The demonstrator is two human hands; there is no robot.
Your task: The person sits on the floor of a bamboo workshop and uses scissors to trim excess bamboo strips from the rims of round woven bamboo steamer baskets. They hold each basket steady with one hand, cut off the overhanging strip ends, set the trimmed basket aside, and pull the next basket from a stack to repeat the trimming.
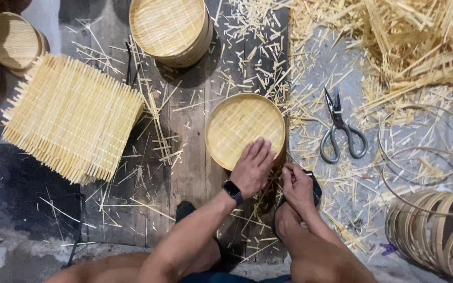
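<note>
A round woven bamboo tray (239,123) lies on a dark wooden board (195,157) in front of me. My left hand (252,167), with a black watch on the wrist, lies flat on the tray's near rim, fingers together. My right hand (297,186) is just right of it, below the rim, fingers curled around a small dark object that is mostly hidden. Whether the right hand touches the tray, I cannot tell.
Grey scissors (339,131) lie right of the tray among bamboo offcuts. A stack of square woven mats (72,118) sits at left, a stack of finished trays (171,29) at top, more trays (11,42) far left. Bamboo hoops (425,141) and coiled strips (441,230) lie at right.
</note>
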